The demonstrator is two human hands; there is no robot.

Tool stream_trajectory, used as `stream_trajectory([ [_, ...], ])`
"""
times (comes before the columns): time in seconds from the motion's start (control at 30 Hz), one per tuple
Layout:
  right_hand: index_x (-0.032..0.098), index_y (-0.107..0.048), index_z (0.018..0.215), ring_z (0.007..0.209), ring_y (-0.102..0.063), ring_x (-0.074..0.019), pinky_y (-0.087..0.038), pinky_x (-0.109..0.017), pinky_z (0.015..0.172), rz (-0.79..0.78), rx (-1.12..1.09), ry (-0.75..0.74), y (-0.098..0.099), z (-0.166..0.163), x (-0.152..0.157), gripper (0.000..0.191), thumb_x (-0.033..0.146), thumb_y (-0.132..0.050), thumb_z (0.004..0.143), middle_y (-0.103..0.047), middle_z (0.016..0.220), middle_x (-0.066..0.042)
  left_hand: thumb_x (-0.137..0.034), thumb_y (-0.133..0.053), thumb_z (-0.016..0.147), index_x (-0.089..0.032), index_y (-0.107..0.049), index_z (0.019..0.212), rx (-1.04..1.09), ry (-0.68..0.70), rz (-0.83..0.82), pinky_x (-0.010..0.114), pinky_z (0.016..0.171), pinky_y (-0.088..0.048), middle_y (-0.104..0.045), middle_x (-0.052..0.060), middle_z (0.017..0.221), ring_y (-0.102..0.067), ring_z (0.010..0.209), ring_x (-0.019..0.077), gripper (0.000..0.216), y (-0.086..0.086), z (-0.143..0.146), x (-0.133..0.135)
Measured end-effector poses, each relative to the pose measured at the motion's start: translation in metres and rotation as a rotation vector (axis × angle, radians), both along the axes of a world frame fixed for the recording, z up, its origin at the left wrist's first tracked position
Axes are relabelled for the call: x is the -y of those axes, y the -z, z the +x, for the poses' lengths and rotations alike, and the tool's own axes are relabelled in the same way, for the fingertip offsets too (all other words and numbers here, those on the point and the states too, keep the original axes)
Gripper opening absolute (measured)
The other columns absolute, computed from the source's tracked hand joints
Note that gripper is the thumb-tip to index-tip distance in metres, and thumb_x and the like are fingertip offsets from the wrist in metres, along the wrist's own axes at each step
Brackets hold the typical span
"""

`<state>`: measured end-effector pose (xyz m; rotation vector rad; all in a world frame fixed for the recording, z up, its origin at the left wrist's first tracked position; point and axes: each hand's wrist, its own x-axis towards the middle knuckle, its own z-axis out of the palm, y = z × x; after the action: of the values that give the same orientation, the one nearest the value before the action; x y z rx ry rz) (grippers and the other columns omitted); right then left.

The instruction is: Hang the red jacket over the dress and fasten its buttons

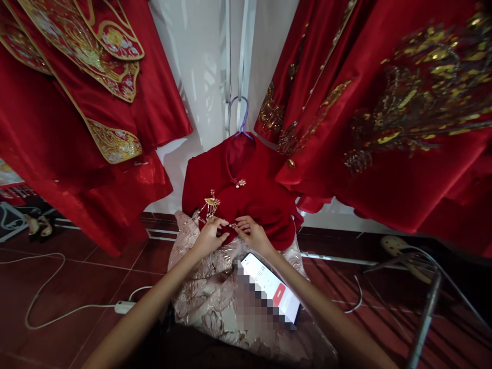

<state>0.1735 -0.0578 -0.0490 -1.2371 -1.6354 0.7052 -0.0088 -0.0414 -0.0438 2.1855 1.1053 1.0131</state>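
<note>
A dark red velvety jacket (249, 200) lies over my lap, still on a purple hanger (243, 115). At its front edge is a small beaded ornament (233, 226), between my fingertips. My right hand (254, 237) pinches it with thumb and forefinger. My left hand (210, 238) is curled at the left end of the ornament, fingers on the jacket's cloth. A beaded clasp (240, 183) sits at the collar. On the jacket's left side hangs a gold fan-shaped ornament (211, 201) with bead tassels.
A lit phone (269, 287) rests on the pale patterned cloth (207, 307) over my lap. Embroidered red garments (154, 97) hang at left, sequinned ones (326, 174) at right. A white cord with a plug block (123, 307) crosses the floor. A metal stand leg (426, 312) is at right.
</note>
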Motion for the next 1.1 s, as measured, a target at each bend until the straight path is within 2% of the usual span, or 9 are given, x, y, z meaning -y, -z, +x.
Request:
stream_trajectory([
  [0.3, 0.018, -0.056, 0.096, 0.074, -0.063, -0.0142, -0.053, -0.028, 0.070, -0.010, -0.098, -0.024, 0.001, -0.003, 0.001, 0.024, 0.029, -0.061, 0.076, -0.065, 0.085, -0.006, -0.028, -0.067, 0.070, -0.014, -0.063, 0.086, 0.332, 0.022, -0.265, 0.030, 0.074, -0.053, -0.067, 0.007, 0.086, -0.064, 0.078, 0.0153, 0.022, 0.004, 0.006, -0.002],
  [0.47, 0.018, -0.056, 0.097, 0.073, -0.063, -0.0137, -0.053, -0.027, 0.069, -0.028, -0.121, -0.067, -0.003, -0.002, 0.002, 0.026, 0.030, -0.062, 0.075, -0.065, 0.085, -0.005, -0.036, -0.069, 0.068, -0.014, -0.065, 0.080, 0.374, -0.006, -0.248, 0.028, 0.070, -0.052, -0.068, 0.007, 0.080, -0.064, 0.074, 0.0155, 0.025, 0.002, 0.007, -0.001],
  [0.7, 0.019, -0.056, 0.098, 0.073, -0.062, -0.0127, -0.052, -0.027, 0.069, -0.027, -0.100, -0.076, -0.008, -0.005, 0.005, 0.027, 0.031, -0.062, 0.074, -0.064, 0.084, -0.004, -0.038, -0.071, 0.066, -0.015, -0.064, 0.073, 0.358, -0.083, -0.173, 0.027, 0.067, -0.050, -0.067, 0.005, 0.075, -0.062, 0.068, 0.0144, 0.026, -0.003, 0.005, 0.002],
  [0.83, 0.019, -0.055, 0.100, 0.073, -0.061, -0.0124, -0.051, -0.026, 0.067, -0.046, -0.086, -0.100, -0.018, -0.002, 0.007, 0.029, 0.030, -0.062, 0.074, -0.062, 0.082, -0.003, -0.040, -0.072, 0.065, -0.015, -0.062, 0.078, 0.406, -0.046, -0.214, 0.027, 0.069, -0.050, -0.066, 0.004, 0.075, -0.062, 0.069, 0.0140, 0.029, -0.005, 0.007, 0.001],
  [0.97, 0.017, -0.056, 0.099, 0.073, -0.059, -0.0118, -0.048, -0.025, 0.068, -0.114, -0.077, -0.167, -0.038, 0.006, 0.010, 0.029, 0.027, -0.062, 0.073, -0.061, 0.080, -0.002, -0.047, -0.066, 0.069, -0.016, -0.057, 0.088, 0.666, -0.105, -0.445, 0.032, 0.069, -0.053, -0.064, 0.003, 0.073, -0.063, 0.067, 0.0143, 0.037, -0.012, 0.008, -0.017],
  [1.1, 0.017, -0.056, 0.099, 0.067, -0.054, -0.0098, -0.045, -0.024, 0.065, -0.147, -0.068, -0.283, -0.054, 0.012, 0.015, 0.027, 0.023, -0.060, 0.073, -0.057, 0.079, -0.001, -0.046, -0.063, 0.074, -0.016, -0.056, 0.086, 0.943, -0.120, -0.564, 0.036, 0.081, -0.051, -0.066, 0.008, 0.089, -0.065, 0.080, 0.0151, 0.034, -0.027, 0.006, -0.038],
])
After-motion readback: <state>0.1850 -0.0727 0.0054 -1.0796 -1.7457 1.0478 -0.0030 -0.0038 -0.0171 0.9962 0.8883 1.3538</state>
